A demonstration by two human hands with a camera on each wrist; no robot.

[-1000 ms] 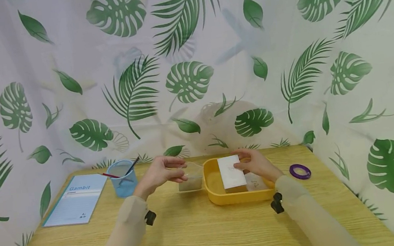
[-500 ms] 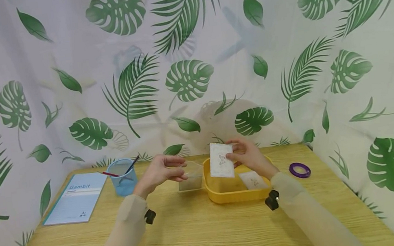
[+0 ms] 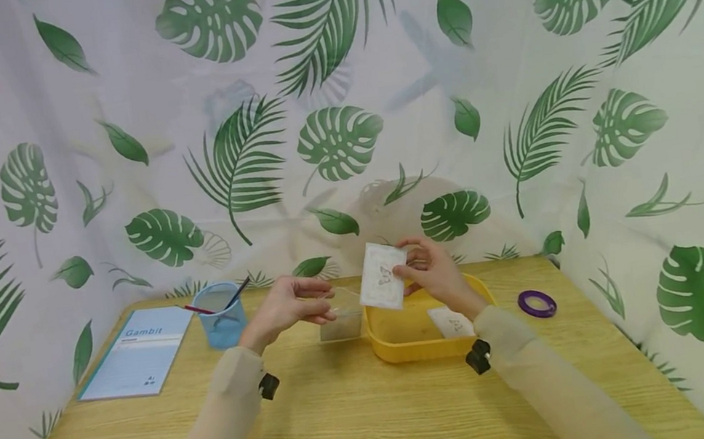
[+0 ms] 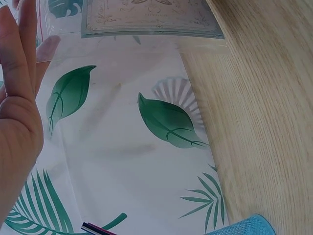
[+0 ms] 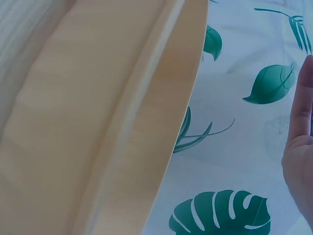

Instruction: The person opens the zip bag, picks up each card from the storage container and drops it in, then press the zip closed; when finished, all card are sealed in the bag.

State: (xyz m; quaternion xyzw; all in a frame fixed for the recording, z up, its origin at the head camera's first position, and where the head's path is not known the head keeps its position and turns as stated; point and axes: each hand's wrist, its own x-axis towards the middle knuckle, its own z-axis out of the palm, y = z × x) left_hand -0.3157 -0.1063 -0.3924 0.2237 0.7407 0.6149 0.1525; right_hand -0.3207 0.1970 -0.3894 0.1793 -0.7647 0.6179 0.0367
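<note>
Near the middle of the head view, my left hand (image 3: 286,304) pinches the top of a clear plastic bag (image 3: 341,325). In the left wrist view a card with an ornate border and a winged print (image 4: 151,19) sits inside this bag. My right hand (image 3: 436,275) grips a white card (image 3: 380,274) with a butterfly print by its right edge. It is tilted, held up over the left side of the yellow tray (image 3: 421,351), close to the bag. A second white card (image 3: 452,322) with a similar print lies in the tray, partly hidden by my right wrist.
A light blue mesh pen cup (image 3: 223,330) with pencils stands left of my left hand. Beyond it lies a blue-and-white notebook (image 3: 134,356). A purple ring-shaped roll (image 3: 537,304) rests right of the tray. A leaf-print curtain (image 3: 349,198) encloses the table's back and sides.
My right hand has lifted the white card out of the tray and carried it up and left toward the bag, tilting it. The second card shows more fully. My left hand has stayed put.
</note>
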